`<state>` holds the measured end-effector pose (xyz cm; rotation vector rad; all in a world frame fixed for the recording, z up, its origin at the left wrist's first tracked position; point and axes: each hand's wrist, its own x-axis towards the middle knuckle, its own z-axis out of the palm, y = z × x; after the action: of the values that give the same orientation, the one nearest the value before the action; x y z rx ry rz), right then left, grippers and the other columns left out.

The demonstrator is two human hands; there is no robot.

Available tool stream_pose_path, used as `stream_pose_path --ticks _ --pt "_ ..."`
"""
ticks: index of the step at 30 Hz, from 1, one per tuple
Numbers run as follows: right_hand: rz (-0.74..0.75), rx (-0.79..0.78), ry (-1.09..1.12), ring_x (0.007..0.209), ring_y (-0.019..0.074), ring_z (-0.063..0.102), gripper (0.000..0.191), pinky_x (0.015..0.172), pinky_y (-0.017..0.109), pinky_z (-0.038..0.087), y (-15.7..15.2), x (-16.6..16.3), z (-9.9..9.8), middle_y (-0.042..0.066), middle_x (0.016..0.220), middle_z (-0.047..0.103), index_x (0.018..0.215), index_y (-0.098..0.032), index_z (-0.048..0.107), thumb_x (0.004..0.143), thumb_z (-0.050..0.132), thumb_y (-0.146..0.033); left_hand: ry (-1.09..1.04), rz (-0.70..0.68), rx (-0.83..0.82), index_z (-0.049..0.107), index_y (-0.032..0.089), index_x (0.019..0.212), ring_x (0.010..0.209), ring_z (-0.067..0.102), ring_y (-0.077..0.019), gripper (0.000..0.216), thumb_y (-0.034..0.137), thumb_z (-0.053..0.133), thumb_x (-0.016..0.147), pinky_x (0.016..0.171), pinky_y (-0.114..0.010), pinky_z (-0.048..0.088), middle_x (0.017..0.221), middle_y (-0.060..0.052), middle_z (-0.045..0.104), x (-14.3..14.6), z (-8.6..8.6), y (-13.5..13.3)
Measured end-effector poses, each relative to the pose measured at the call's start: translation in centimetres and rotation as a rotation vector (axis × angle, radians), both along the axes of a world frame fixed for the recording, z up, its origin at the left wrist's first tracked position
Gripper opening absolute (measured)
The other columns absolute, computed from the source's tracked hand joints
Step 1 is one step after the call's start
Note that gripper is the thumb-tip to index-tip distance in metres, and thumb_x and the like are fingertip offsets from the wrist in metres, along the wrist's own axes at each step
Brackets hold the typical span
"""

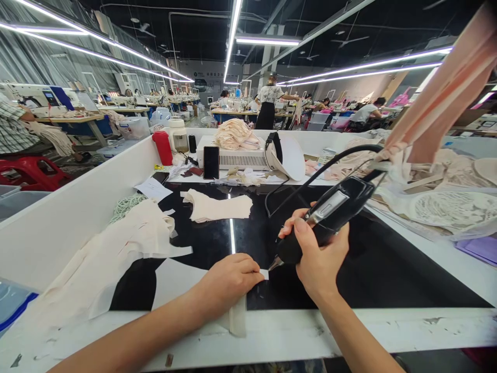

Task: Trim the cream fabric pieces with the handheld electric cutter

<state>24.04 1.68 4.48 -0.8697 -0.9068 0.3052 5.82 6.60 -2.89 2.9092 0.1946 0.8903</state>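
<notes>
From the head camera I see my right grip [320, 261] closed around a black handheld tool [347, 204], which slants down from it to a metal tip [276, 262]. My left grip [232, 280] is closed on a white piece [265, 274], whose end projects past the fingertips toward that tip (contact I cannot confirm). Beyond, on the table [392, 269], lies a cream cloth [219, 206].

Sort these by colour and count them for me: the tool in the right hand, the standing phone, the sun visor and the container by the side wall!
Mostly black: 2 (tool, phone)
Mostly white: 1 (sun visor)
Red: 1 (container)
Total: 4
</notes>
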Motion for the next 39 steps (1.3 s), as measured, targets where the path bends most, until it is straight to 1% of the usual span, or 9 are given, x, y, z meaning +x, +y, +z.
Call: stream_pose_path --ticks 4,12,19,24,27,31,39 --pt "0.007 -0.002 0.005 0.059 0.0117 0.066 0.034 0.057 0.03 0.061 0.1 0.0 -0.1 -0.007 0.086 0.07 0.105 -0.028 0.056 0.089 0.085 -0.029 -0.003 -0.002 -0.006 0.075 0.014 0.108 0.094 0.071 -0.0195 0.014 0.011 0.061 0.109 0.088 -0.031 0.063 0.1 -0.005 0.075 0.1 -0.2 0.1" --pt "-0.003 -0.001 0.033 0.059 0.0123 0.065 0.037 0.057 0.031 0.061 -0.2 -0.1 0.7 -0.008 0.085 0.07 0.107 -0.028 0.056 0.088 0.087 -0.032 0.021 0.001 -0.018 0.075 0.014 0.109 0.092 0.071 -0.0184 0.019 0.01 0.056 0.111 0.086 -0.031 0.063 0.101 -0.005 0.075 0.1 -0.2 0.1" --pt "0.016 -0.01 0.012 0.059 0.0113 0.066 0.034 0.057 0.029 0.061 -0.1 -0.3 0.1 -0.008 0.086 0.07 0.107 -0.029 0.056 0.089 0.085 -0.027 0.038 0.015 -0.012 0.075 0.015 0.109 0.091 0.07 -0.0182 0.017 0.01 0.058 0.11 0.085 -0.03 0.061 0.101 -0.005 0.075 0.0 -0.1 0.0" --pt "0.025 0.009 -0.016 0.059 0.0105 0.065 0.029 0.057 0.027 0.06 -0.1 -0.4 0.3 -0.008 0.085 0.069 0.104 -0.028 0.055 0.092 0.081 -0.024 0.045 0.028 -0.004 0.074 0.015 0.11 0.09 0.069 -0.0175 0.013 0.011 0.062 0.109 0.084 -0.029 0.06 0.1 -0.004 0.074 0.1 -0.3 0.1" --pt "0.022 0.002 -0.002 0.059 0.0109 0.065 0.03 0.058 0.028 0.06 -0.2 -0.3 0.5 -0.008 0.085 0.069 0.105 -0.028 0.056 0.092 0.082 -0.027 0.042 0.035 -0.005 0.075 0.016 0.108 0.091 0.069 -0.0171 0.015 0.011 0.061 0.11 0.084 -0.028 0.06 0.1 -0.004 0.074 0.2 -0.5 0.1" --pt "0.01 0.001 0.026 0.06 0.0124 0.066 0.035 0.058 0.03 0.061 -0.7 -0.2 0.4 -0.007 0.085 0.07 0.111 -0.029 0.058 0.09 0.086 -0.032 0.043 0.031 -0.008 0.075 0.016 0.109 0.093 0.07 -0.0178 0.015 0.011 0.061 0.109 0.085 -0.028 0.061 0.101 -0.004 0.075 0.2 -0.6 0.2" --pt "0.024 -0.017 -0.013 0.06 0.0121 0.066 0.033 0.059 0.03 0.06 -1.0 -0.6 0.1 -0.007 0.086 0.07 0.113 -0.029 0.059 0.091 0.084 -0.03 0.073 0.039 -0.016 0.075 0.016 0.108 0.091 0.07 -0.017 0.016 0.01 0.06 0.11 0.085 -0.028 0.061 0.1 -0.004 0.074 0.2 -0.3 0.1"
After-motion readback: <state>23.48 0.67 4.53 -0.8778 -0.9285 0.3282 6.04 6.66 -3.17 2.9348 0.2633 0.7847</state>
